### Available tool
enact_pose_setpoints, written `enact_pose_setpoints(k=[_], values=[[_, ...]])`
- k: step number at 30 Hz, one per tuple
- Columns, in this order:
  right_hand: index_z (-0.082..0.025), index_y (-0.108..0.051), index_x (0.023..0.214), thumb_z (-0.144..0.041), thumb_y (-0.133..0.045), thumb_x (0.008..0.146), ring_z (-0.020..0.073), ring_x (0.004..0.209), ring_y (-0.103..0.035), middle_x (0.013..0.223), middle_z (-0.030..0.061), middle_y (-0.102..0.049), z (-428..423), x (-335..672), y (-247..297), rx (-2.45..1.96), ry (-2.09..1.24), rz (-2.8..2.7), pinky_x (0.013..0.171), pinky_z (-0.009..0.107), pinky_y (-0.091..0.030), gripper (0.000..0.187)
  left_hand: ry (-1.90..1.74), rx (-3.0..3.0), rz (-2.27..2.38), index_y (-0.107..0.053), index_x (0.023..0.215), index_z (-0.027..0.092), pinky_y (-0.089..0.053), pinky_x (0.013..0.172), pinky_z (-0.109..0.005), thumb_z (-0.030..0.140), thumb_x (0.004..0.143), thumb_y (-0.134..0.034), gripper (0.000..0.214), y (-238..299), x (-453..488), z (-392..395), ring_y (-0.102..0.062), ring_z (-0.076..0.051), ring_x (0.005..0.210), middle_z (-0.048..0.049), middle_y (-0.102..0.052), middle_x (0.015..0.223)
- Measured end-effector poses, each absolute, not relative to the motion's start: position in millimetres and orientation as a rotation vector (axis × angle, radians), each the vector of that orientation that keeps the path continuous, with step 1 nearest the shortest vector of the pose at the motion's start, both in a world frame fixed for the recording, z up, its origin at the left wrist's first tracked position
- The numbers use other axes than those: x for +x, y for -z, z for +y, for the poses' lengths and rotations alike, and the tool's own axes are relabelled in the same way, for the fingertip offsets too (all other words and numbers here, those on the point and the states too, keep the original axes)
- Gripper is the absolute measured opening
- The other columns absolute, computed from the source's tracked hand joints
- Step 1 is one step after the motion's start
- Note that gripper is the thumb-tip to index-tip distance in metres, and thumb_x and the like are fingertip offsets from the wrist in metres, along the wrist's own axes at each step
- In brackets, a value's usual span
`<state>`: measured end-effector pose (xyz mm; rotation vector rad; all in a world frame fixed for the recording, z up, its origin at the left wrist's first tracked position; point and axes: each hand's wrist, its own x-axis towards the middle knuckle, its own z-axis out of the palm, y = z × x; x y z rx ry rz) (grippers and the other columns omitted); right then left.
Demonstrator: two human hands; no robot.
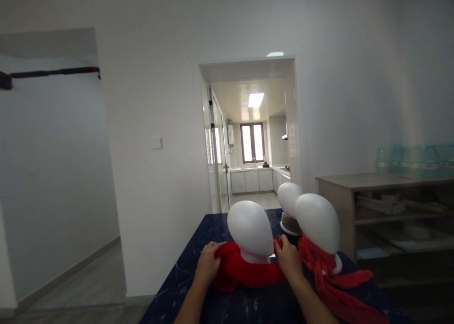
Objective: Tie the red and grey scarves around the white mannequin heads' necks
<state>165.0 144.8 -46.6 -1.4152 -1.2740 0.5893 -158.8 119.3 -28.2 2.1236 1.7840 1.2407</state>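
A white mannequin head [248,228] stands on the dark blue marbled table in front of me. Around the near side of its neck runs a red scarf [253,274]. On the left, my left hand [210,261] is closed on the scarf, thumb toward the head. My right hand [288,258] grips the scarf at the right of the neck. Right of that hand is a second white mannequin head [318,222] with a knotted red scarf [319,258] whose tails trail over the table. Whether the held scarf passes behind the neck is hidden.
Behind the second head stands a third white head [289,198] with something greyish around its neck. A wooden shelf unit [335,196] at the right carries several plastic bottles [422,158]. The table [198,246] reaches toward a doorway into a kitchen.
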Motion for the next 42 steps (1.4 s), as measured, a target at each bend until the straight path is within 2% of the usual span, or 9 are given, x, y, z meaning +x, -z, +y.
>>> enact_pose_setpoints(k=[6,9,14,19,22,28,31,37,42], values=[[-0.022,-0.062,0.106,-0.048,-0.057,0.096,0.0295,0.094,-0.075,0.101,0.0117,-0.076,133,165,38,-1.800,-0.062,-1.821,0.076,0.035,-0.049,0.028,-0.973,2.314,2.203,-0.074,0.126,0.030,-0.038,0.096,-0.038,0.006,0.085,-0.048,0.054,34,-159,114,-0.054,-0.026,0.112,-0.0079,-0.066,0.124],[-0.023,-0.064,0.105,-0.022,-0.059,0.092,0.0278,0.093,-0.075,0.102,0.0087,-0.074,129,170,40,-1.769,-0.041,-1.893,0.076,0.033,-0.050,0.014,-0.831,2.217,2.385,-0.075,0.120,0.028,-0.039,0.093,-0.041,0.012,0.088,-0.048,0.045,38,-163,112,-0.053,-0.029,0.111,-0.0109,-0.066,0.121],[-0.020,-0.067,0.112,0.005,-0.040,0.085,0.0243,0.110,-0.068,0.118,0.0131,-0.067,126,174,47,-1.698,-0.104,-1.809,0.088,0.031,-0.047,0.046,-0.754,2.064,2.475,-0.074,0.119,0.025,-0.041,0.098,-0.046,0.014,0.090,-0.043,0.044,44,-170,113,-0.054,-0.033,0.118,-0.0143,-0.067,0.122],[-0.020,-0.069,0.104,-0.004,-0.054,0.078,0.0199,0.094,-0.072,0.100,0.0077,-0.075,139,166,56,-1.541,-0.514,-1.583,0.080,0.025,-0.048,0.034,-0.788,1.883,2.428,-0.054,0.150,0.024,-0.042,0.105,-0.053,0.006,0.079,-0.044,0.073,33,-162,114,-0.055,-0.036,0.130,-0.0142,-0.063,0.143],[-0.019,-0.065,0.095,-0.017,-0.055,0.080,0.0217,0.083,-0.074,0.088,0.0082,-0.077,150,159,62,-1.474,-0.713,-1.392,0.070,0.027,-0.050,0.018,-0.858,2.057,2.344,-0.057,0.147,0.019,-0.037,0.116,-0.050,0.001,0.073,-0.045,0.077,21,-147,107,-0.050,-0.032,0.141,-0.0146,-0.059,0.150],[-0.019,-0.058,0.113,-0.029,-0.058,0.073,0.0236,0.078,-0.076,0.090,0.0078,-0.079,158,146,68,-1.172,-0.979,-1.177,0.068,0.031,-0.057,0.042,-1.134,1.954,1.639,-0.049,0.147,0.015,-0.038,0.121,-0.042,0.022,0.067,-0.077,0.085,16,-89,86,-0.052,-0.035,0.142,-0.0197,-0.055,0.153],[-0.020,-0.063,0.105,-0.028,-0.058,0.066,0.0245,0.088,-0.076,0.095,0.0079,-0.080,154,138,70,-1.039,-1.037,-1.212,0.078,0.033,-0.059,0.040,-1.360,1.784,1.436,-0.044,0.145,0.015,-0.048,0.110,-0.039,0.025,0.062,-0.083,0.092,25,-57,86,-0.063,-0.033,0.130,-0.0191,-0.065,0.141],[-0.019,-0.069,0.099,-0.022,-0.061,0.059,0.0260,0.092,-0.074,0.096,0.0070,-0.080,141,125,75,-0.899,-1.100,-1.356,0.085,0.037,-0.058,0.041,-1.330,1.756,1.829,-0.050,0.132,0.021,-0.053,0.087,-0.035,0.046,0.075,-0.078,0.068,35,-38,101,-0.072,-0.032,0.113,-0.0144,-0.075,0.121],[-0.019,-0.069,0.105,-0.016,-0.058,0.061,0.0241,0.090,-0.074,0.100,0.0059,-0.081,137,121,71,-0.963,-1.052,-1.496,0.081,0.034,-0.058,0.046,-1.210,1.852,2.039,-0.049,0.133,0.017,-0.050,0.097,-0.039,0.053,0.074,-0.077,0.075,29,-51,116,-0.067,-0.033,0.121,-0.0161,-0.073,0.121]])
